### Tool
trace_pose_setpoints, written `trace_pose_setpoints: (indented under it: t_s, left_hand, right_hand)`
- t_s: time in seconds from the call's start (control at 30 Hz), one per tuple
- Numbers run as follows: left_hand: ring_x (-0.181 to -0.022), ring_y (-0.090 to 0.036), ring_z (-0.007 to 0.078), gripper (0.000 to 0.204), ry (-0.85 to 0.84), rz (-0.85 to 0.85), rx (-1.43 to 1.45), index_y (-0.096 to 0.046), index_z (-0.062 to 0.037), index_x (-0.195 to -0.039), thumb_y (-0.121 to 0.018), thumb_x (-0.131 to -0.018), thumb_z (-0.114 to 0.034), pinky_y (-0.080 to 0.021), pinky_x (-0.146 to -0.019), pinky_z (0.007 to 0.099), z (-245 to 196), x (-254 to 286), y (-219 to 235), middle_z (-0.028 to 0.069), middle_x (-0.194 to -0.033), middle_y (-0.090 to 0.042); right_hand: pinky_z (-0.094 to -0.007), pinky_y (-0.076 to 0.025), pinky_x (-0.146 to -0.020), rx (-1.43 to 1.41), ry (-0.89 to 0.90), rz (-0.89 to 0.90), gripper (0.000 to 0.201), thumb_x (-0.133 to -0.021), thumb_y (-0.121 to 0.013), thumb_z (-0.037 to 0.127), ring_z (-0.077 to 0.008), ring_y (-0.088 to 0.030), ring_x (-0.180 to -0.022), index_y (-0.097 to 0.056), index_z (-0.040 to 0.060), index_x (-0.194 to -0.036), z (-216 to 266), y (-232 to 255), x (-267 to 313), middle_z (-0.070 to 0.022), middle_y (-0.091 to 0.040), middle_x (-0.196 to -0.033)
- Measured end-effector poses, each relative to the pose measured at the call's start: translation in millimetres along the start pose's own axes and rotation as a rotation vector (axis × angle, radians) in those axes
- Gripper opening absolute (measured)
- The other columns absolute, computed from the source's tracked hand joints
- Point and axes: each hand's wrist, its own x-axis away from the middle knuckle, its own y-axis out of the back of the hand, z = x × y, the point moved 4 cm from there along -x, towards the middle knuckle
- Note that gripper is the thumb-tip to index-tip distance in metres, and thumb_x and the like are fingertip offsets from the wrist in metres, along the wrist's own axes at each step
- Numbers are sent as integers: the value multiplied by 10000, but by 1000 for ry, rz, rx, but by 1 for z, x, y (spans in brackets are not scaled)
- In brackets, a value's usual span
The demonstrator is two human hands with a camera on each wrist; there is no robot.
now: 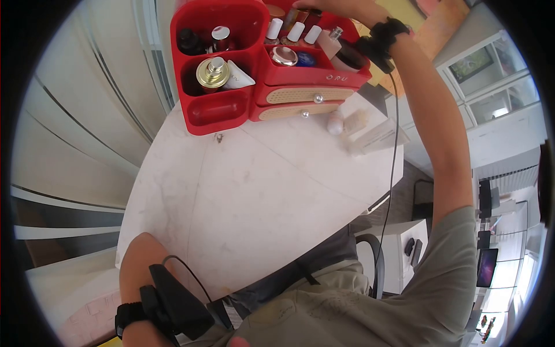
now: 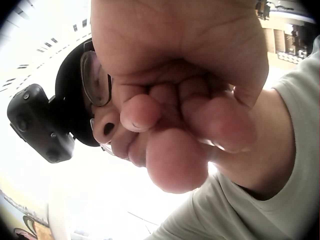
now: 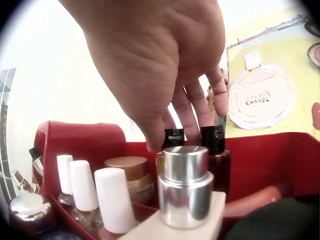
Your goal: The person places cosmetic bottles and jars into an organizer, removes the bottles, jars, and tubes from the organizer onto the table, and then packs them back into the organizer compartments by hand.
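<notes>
In the right wrist view my right hand (image 3: 167,65) reaches down into the red cosmetics organizer (image 3: 95,135). Its thumb and fingers close around the black cap of a small bottle (image 3: 174,134), whose lower part hides behind a silver-capped bottle (image 3: 185,185). A second black-capped bottle (image 3: 215,142) stands right beside it, near the other fingertips. From the head view, the right hand (image 1: 341,7) is over the organizer's back compartment. My left hand (image 2: 182,55) hangs with loosely curled fingers in front of the wearer, holding nothing; the head view catches just a fingertip at the bottom edge.
White-capped nail polish bottles (image 1: 296,32), a compact (image 1: 284,56) and a gold-topped bottle (image 1: 213,73) fill other compartments. Two drawers (image 1: 306,95) face the white table (image 1: 260,191). An egg-shaped item (image 1: 335,123) and a clear box (image 1: 378,137) lie at right. A cable (image 1: 395,144) hangs from the right wrist.
</notes>
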Motion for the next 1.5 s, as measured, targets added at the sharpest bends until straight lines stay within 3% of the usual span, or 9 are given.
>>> trace_pose_setpoints:
  t_s: [0.23,0.27,0.4,0.63,0.8,0.97,1.03,1.13,1.5]
  left_hand:
    - [-513,-627,141,435,51,-25,0,-564,-62,-620,-498,-991,-279,-475,-484,222,1,1,0,37,-555,-627]
    - [-513,-628,141,435,58,-26,-3,-564,-61,-621,-500,-992,-278,-476,-485,222,1,1,0,37,-554,-626]
    - [-519,-634,144,430,100,-20,-12,-566,-58,-629,-503,-995,-275,-480,-486,223,4,0,-4,41,-556,-627]
    - [-537,-645,146,416,10,32,-12,-574,-52,-657,-506,-1000,-278,-485,-491,222,3,-1,-2,45,-581,-638]
    - [-531,-638,143,410,35,-1,-19,-574,-55,-657,-517,-995,-278,-484,-493,218,6,1,-3,41,-576,-631]
    - [-526,-635,142,412,45,-3,0,-575,-57,-649,-526,-991,-281,-483,-492,216,5,1,-3,37,-568,-624]
    - [-524,-634,142,413,72,0,-11,-575,-57,-646,-528,-991,-281,-483,-492,216,6,1,-4,37,-567,-622]
    - [-527,-638,143,416,72,-6,-84,-573,-55,-648,-525,-995,-281,-484,-490,218,4,1,-5,39,-566,-622]
    - [-527,-642,139,429,69,-4,-83,-569,-52,-651,-516,-1013,-276,-485,-485,211,2,1,-3,41,-565,-619]
  right_hand:
    - [-426,-570,-757,52,-273,-133,445,-991,-644,409,-308,-721,-823,-732,-21,-1065,-39,19,13,-199,-753,-929]
    - [-380,-580,-695,5,-461,41,439,-994,-646,403,-252,-730,-767,-750,-24,-1001,-27,26,24,-164,-758,-870]
    - [-324,-591,-698,-162,-407,523,475,-997,-650,415,-205,-736,-797,-734,-52,-1022,-43,-9,35,-132,-762,-898]
    - [-363,-579,-749,-178,-227,483,481,-950,-661,390,-242,-719,-848,-706,-59,-1116,-46,-27,28,-142,-751,-942]
    - [-346,-619,-802,-210,-263,326,366,-967,-646,305,-243,-727,-830,-697,45,-1219,-109,-82,19,-102,-740,-1013]
    - [-355,-585,-694,-164,-264,439,433,-927,-672,359,-233,-712,-780,-725,-52,-1053,-66,-55,19,-140,-746,-887]
    - [-343,-582,-616,-154,-485,310,415,-918,-694,362,-229,-698,-696,-740,-47,-975,-50,-38,26,-132,-739,-818]
    - [-334,-573,-557,-137,-435,273,408,-907,-708,357,-223,-680,-636,-738,-50,-917,-58,-43,24,-124,-727,-764]
    - [-371,-601,-665,1,-497,359,397,-901,-677,322,-263,-710,-750,-702,-38,-1068,-46,-61,8,-151,-727,-888]
